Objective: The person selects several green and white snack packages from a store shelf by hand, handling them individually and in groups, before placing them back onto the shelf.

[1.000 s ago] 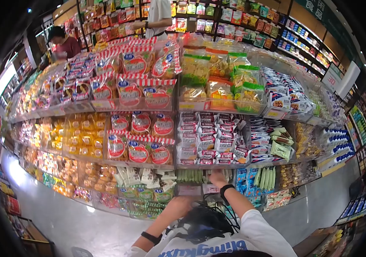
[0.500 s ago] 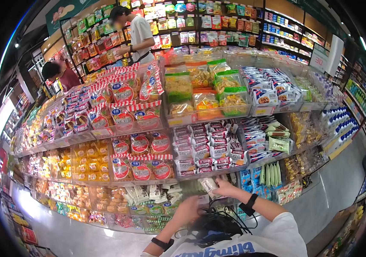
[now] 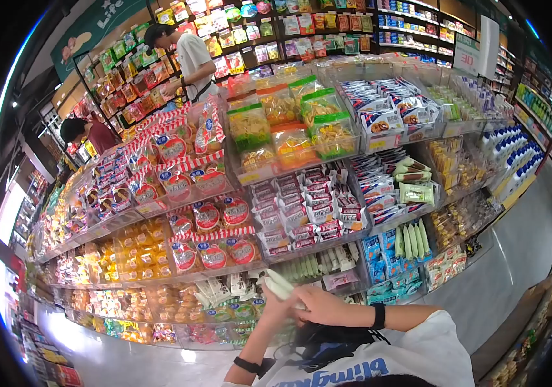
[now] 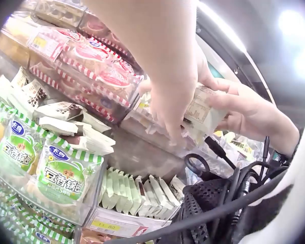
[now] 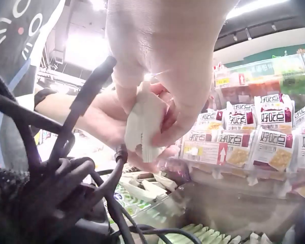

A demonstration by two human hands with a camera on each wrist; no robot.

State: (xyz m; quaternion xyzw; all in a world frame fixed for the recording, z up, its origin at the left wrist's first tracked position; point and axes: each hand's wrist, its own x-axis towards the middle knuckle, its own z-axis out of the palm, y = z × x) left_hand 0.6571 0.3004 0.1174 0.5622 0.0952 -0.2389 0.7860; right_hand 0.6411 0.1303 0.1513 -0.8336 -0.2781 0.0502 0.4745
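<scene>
A small pale wrapped snack packet (image 3: 279, 284) is between my two hands, held in front of my body above the lowest tier of bins. My right hand (image 3: 324, 306) pinches it between thumb and fingers; in the right wrist view the packet (image 5: 145, 122) hangs crimped edge down. My left hand (image 3: 272, 315) grips the same packet from the other side, its fingers (image 5: 160, 155) partly hidden behind the wrapper. Printed text shows on the packet (image 4: 198, 109) in the left wrist view. Below lies a bin of upright pale green packets (image 4: 137, 195).
Clear-walled bins of wrapped snacks rise in tiers, with maroon-and-white packets (image 3: 311, 206) just beyond my hands. Black cables (image 5: 91, 193) and a dark mesh bag (image 4: 203, 208) hang close by my hands. Two people, one in a white shirt (image 3: 195, 58), stand behind the display.
My right hand has come up out of the lower bin with the packet and moved left to my left hand, which now grips it too. The head view has turned and tilted.
</scene>
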